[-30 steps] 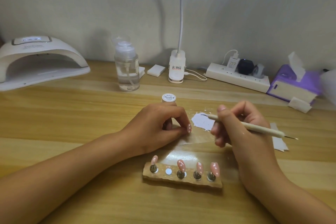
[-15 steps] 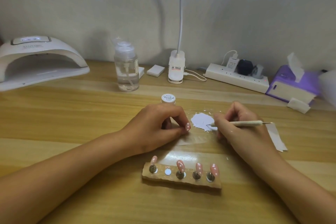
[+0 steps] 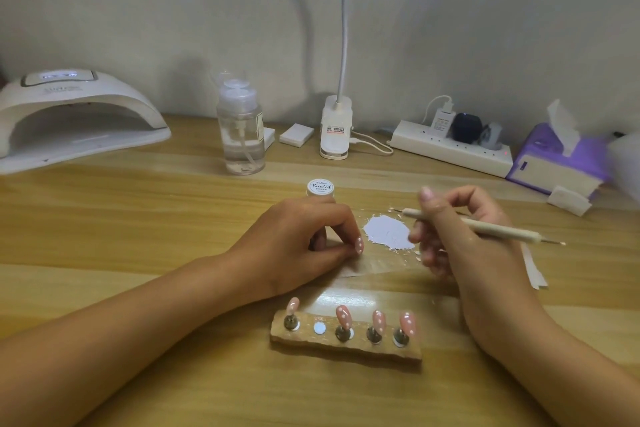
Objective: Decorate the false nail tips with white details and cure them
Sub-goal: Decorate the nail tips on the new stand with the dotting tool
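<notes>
At the far left of the light wooden table (image 3: 138, 218) stands a white arched curing lamp (image 3: 83, 114), its opening facing the person. To its right, near the wall, is a clear plastic pump bottle (image 3: 242, 139). The left hand (image 3: 294, 243) rests on the table in the middle, fingers curled, and pinches a pink false nail tip (image 3: 359, 246) with white dots at its fingertips. Just behind this hand stands a small round white jar (image 3: 320, 188) with "Painted" on its lid. Nearer the person lies a rough wooden holder block (image 3: 346, 345). Four more pink nail tips (image 3: 343, 315) stand on metal pegs on it, and its second place from the left holds only a bare white disc (image 3: 320, 328). Between the hands, a patch of white paint (image 3: 389, 231) lies on a clear sheet. The right hand (image 3: 464, 243) grips a pale wooden dotting tool (image 3: 502, 231), fingers curled round the shaft. The tool lies nearly level, one thin end over the paint's far edge and the other pointing right. By the wall stand a white clip lamp base (image 3: 336, 132) and a white power strip (image 3: 450, 147). A purple tissue box (image 3: 550, 163) sits at the far right.
</notes>
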Demonstrator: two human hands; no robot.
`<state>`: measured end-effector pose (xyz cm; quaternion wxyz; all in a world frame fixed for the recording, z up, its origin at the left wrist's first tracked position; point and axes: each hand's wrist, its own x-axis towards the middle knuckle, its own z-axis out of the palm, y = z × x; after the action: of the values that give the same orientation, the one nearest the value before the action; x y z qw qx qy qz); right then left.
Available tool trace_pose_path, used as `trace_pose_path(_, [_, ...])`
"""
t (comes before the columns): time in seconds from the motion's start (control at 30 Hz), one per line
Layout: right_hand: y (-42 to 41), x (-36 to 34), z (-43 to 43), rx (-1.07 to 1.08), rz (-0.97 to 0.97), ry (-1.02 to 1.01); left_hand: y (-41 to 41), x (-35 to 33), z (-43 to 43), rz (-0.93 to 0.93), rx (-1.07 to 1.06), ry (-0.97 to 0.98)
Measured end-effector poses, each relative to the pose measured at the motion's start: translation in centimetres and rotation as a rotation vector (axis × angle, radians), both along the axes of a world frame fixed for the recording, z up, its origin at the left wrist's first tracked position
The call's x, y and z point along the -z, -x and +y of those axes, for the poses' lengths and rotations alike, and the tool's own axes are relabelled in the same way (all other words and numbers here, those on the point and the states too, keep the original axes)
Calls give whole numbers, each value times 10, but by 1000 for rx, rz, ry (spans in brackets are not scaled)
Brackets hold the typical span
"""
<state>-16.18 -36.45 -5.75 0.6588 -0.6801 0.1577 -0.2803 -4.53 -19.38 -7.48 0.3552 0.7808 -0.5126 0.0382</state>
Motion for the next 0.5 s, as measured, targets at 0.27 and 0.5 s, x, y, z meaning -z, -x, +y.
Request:
trace_pose_path(0.27, [4,4,10,-167,127,74,-1,-1,0,47,7,9])
trace_pose_path(0.5, [4,6,11,-168,135,101,-1,-1,0,49,11,9])
